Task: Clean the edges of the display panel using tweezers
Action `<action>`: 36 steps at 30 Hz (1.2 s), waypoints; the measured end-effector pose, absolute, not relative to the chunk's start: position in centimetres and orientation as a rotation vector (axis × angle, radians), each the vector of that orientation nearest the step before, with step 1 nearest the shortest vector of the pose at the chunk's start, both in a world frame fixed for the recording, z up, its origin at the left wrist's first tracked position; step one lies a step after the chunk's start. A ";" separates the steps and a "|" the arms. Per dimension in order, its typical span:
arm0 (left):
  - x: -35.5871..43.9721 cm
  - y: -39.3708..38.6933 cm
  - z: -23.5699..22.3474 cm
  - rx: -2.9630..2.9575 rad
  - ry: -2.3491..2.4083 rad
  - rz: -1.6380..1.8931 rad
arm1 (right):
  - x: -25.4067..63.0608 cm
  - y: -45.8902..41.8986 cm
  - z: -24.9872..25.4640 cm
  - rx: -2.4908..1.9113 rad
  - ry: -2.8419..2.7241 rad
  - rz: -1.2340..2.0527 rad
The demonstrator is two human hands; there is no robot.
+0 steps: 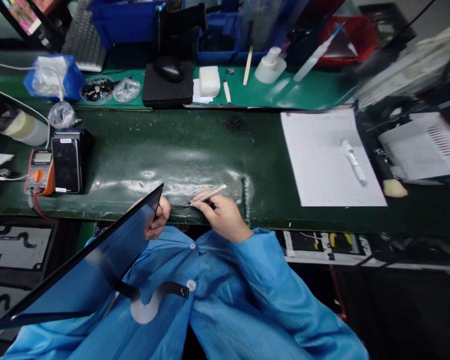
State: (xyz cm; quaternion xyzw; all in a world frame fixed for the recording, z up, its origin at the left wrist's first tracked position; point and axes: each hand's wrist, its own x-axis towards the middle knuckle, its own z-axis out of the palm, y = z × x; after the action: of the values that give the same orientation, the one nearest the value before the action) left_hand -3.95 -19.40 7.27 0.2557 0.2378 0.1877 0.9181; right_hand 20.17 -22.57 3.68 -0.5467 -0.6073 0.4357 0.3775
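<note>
The left hand (157,218) is closed around the edge of a dark glass panel (86,255), which is held tilted up at chest height, above a blue smock (262,280) and just in front of the edge of the green bench mat (180,165). The panel's face is turned away from the wearer's view of the bench, and part of the hand is hidden behind it. The right hand (221,216) is closed in a pencil-style pinch on a pale slim tool (208,196), whose thin dark tip points toward the panel's edge, close to it. A flat black ribbon cable (172,289) hangs from the panel against the smock, unsupported. Risks noted: the tip could scratch the glass or catch the cable if the hands slip; the loose cable could crease under its own hang or if the panel swings; a one-handed hold on the edge could let the panel drop onto the bench, where specks of debris lie on the mat.
</note>
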 end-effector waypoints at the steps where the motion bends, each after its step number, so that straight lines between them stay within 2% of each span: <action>1: -4.0 -19.4 7.3 0.528 0.488 0.380 | 20.2 -22.6 3.7 -1.398 -1.557 1.111; 11: -3.6 -19.2 8.1 0.550 0.635 0.360 | 20.2 -22.6 3.5 -1.383 -1.645 1.041; 20: -2.2 -20.3 7.9 0.566 0.850 0.510 | 19.9 -22.1 4.0 -1.291 -1.930 0.925; 26: -3.2 -19.0 8.2 0.550 0.638 0.319 | 19.6 -21.8 4.2 -1.298 -2.141 0.846; 36: -4.2 -19.3 8.3 0.503 0.557 0.380 | 19.0 -21.6 5.3 -1.363 -2.309 0.748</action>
State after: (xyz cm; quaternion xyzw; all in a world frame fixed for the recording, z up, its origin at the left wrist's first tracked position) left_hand -4.24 -19.33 8.32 0.2440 0.2703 0.1845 0.9129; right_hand 18.99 -21.61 5.28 -0.4818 -0.8162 0.2644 0.1783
